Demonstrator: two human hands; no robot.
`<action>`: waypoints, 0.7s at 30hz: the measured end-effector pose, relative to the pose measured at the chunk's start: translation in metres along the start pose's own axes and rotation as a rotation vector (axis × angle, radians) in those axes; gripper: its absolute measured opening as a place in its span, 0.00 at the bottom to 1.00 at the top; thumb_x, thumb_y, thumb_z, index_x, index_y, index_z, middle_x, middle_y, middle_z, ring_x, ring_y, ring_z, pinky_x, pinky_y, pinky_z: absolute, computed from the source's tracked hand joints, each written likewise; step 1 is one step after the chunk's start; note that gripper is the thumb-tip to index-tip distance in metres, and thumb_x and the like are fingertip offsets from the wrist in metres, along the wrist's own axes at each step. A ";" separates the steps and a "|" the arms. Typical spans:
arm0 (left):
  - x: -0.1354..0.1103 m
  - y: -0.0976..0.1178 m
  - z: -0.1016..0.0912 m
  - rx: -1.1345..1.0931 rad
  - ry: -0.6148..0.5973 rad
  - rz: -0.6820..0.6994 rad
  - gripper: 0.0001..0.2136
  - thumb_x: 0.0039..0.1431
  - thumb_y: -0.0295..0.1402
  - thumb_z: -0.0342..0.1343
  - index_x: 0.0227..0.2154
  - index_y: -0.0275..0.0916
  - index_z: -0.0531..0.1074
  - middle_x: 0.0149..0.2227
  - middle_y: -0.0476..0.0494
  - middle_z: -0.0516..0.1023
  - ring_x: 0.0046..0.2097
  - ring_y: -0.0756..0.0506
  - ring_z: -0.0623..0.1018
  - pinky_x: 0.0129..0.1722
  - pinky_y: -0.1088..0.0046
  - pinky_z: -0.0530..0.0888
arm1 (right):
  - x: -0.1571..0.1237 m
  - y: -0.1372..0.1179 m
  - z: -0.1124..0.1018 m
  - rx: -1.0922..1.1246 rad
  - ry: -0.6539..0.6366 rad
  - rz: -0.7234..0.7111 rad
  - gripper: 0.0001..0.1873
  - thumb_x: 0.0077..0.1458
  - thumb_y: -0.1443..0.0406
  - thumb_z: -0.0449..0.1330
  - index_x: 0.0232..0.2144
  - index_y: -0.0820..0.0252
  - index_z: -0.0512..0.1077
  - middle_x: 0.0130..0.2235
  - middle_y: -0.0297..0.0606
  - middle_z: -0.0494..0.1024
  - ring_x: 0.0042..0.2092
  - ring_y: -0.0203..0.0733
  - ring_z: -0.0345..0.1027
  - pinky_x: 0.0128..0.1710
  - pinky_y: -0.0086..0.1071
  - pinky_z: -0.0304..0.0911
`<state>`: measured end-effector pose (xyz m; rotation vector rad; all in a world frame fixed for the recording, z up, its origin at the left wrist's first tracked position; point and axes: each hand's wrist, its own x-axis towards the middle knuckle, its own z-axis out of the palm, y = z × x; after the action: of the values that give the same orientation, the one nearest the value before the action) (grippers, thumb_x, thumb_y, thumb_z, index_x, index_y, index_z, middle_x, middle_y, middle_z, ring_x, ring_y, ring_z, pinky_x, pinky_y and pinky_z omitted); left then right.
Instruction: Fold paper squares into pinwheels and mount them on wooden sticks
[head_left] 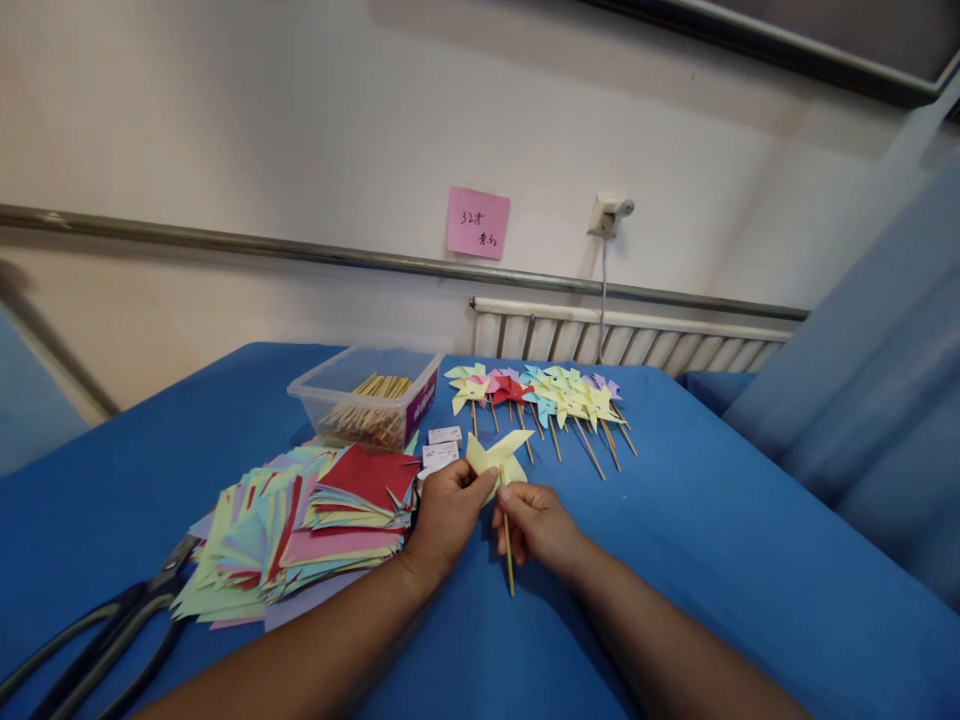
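A pale yellow paper pinwheel (514, 446) is held up over the table's middle. My left hand (450, 510) is closed on it from the left, thumb pressed near its centre. My right hand (538, 522) pinches a thin wooden stick (510, 565) just below the paper, and the stick points down towards me. The stick's upper end meets the pinwheel's centre; whether a pin joins them I cannot tell. Left of my hands lies a spread pile of coloured paper squares (322, 550) with cut corners. Two small white boxes (440, 456) sit behind my left hand.
Finished-looking pinwheels (570, 395) on sticks lie in a group at the back right. A clear plastic box (311, 400) holds many wooden sticks (375, 395). Large black-handled scissors (120, 635) lie at the front left. Blue cloth covers the table (720, 560); a radiator (675, 345) stands behind.
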<state>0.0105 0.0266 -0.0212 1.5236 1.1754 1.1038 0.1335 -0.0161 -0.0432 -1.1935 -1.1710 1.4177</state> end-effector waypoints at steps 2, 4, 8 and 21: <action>-0.001 0.001 0.000 0.000 -0.003 0.003 0.12 0.44 0.41 0.58 0.20 0.34 0.74 0.20 0.49 0.74 0.25 0.48 0.70 0.25 0.75 0.65 | 0.000 -0.001 0.000 0.002 0.004 -0.001 0.24 0.50 0.46 0.51 0.22 0.61 0.64 0.14 0.29 0.69 0.11 0.29 0.55 0.11 0.22 0.45; -0.001 0.002 0.000 -0.003 -0.003 0.008 0.12 0.44 0.41 0.58 0.21 0.35 0.74 0.21 0.49 0.74 0.25 0.48 0.70 0.25 0.75 0.65 | 0.000 -0.001 -0.001 0.000 0.012 0.000 0.24 0.50 0.46 0.51 0.22 0.61 0.65 0.14 0.30 0.69 0.11 0.29 0.55 0.11 0.22 0.45; -0.002 0.004 -0.001 -0.013 -0.008 0.021 0.11 0.44 0.40 0.59 0.20 0.36 0.73 0.20 0.50 0.73 0.25 0.48 0.70 0.25 0.75 0.64 | 0.001 -0.001 -0.001 -0.010 0.044 -0.011 0.27 0.50 0.44 0.51 0.21 0.63 0.66 0.14 0.31 0.69 0.11 0.28 0.54 0.11 0.22 0.45; -0.003 0.015 -0.009 -0.214 -0.026 0.045 0.15 0.51 0.43 0.54 0.33 0.36 0.74 0.33 0.43 0.77 0.37 0.44 0.75 0.35 0.71 0.70 | 0.004 -0.002 0.004 0.117 0.241 -0.186 0.23 0.37 0.49 0.66 0.21 0.61 0.63 0.17 0.31 0.72 0.14 0.27 0.53 0.14 0.23 0.47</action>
<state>0.0037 0.0223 -0.0052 1.4000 0.9757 1.1959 0.1289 -0.0123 -0.0413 -1.1092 -0.9900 1.1518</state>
